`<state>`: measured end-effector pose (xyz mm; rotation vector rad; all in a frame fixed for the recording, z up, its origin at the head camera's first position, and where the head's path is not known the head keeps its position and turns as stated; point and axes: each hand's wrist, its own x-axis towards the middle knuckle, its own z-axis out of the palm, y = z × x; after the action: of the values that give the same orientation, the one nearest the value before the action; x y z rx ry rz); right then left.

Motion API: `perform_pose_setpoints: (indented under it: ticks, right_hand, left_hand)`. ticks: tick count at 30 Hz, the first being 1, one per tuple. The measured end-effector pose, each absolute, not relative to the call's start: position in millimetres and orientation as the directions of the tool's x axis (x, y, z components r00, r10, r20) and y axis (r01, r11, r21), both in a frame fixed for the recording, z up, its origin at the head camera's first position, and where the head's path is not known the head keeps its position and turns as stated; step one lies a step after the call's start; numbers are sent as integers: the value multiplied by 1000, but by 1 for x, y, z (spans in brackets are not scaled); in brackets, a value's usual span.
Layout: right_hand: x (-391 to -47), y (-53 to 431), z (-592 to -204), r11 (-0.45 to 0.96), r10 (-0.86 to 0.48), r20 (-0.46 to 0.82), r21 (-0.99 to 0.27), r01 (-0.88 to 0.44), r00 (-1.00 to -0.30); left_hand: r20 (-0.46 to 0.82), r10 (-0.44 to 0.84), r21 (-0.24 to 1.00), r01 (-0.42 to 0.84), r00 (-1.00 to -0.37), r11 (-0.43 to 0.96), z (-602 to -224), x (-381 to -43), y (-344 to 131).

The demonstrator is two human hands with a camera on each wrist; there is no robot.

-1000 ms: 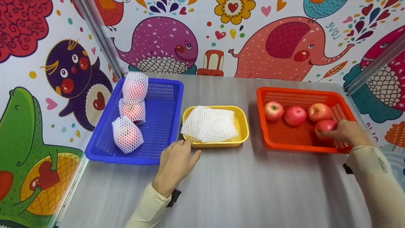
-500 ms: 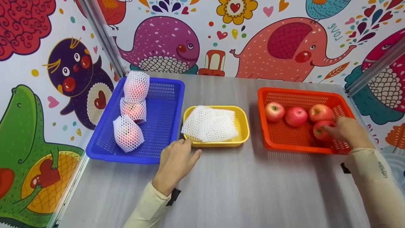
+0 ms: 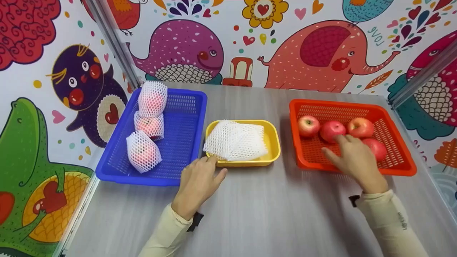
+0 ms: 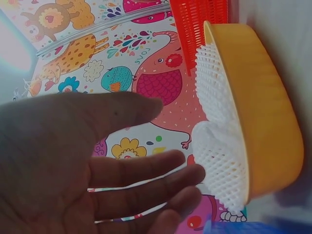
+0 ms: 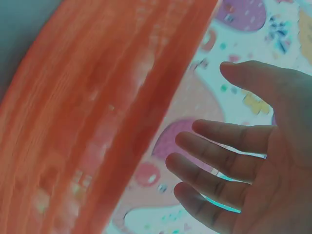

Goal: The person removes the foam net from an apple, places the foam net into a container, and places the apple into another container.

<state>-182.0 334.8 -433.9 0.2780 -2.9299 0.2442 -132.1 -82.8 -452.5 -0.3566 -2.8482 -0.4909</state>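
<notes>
My right hand [image 3: 355, 160] hovers over the front of the red basket [image 3: 321, 168], fingers spread and holding nothing. Several bare red apples lie in that basket: one apple [image 3: 376, 149] is partly behind the hand, and another apple [image 3: 332, 129] sits just beyond its fingertips. In the right wrist view the palm [image 5: 287, 161] faces the basket's side wall. My left hand [image 3: 198, 185] stays at the front left corner of the yellow basket [image 3: 246, 163], its fingers loosely bent around nothing. White foam fruit nets [image 3: 235, 141] are heaped in the yellow basket.
On the left stands a blue basket [image 3: 178, 150] with three net-wrapped apples [image 3: 144, 151] along its left side. The grey tabletop [image 3: 257, 214] is bounded by cartoon-printed walls [image 3: 285, 43] at the back and sides.
My right hand has let go of the front right apple and shifted left, its fingers opening out. That apple now rests in the red basket. The left hand has kept its place.
</notes>
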Motion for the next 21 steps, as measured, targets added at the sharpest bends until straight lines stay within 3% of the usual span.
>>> perform_pose_setpoints:
  ticks: [7, 21]
  right_hand:
    - [-162, 298, -451, 930, -242, 378, -172, -325, -894]
    - [-145, 281, -458, 908, -258, 413, -204, -365, -873]
  left_hand:
    - [237, 200, 303, 268, -951, 914, -452, -133, -85]
    - [224, 210, 315, 274, -952, 908, -446, -138, -83]
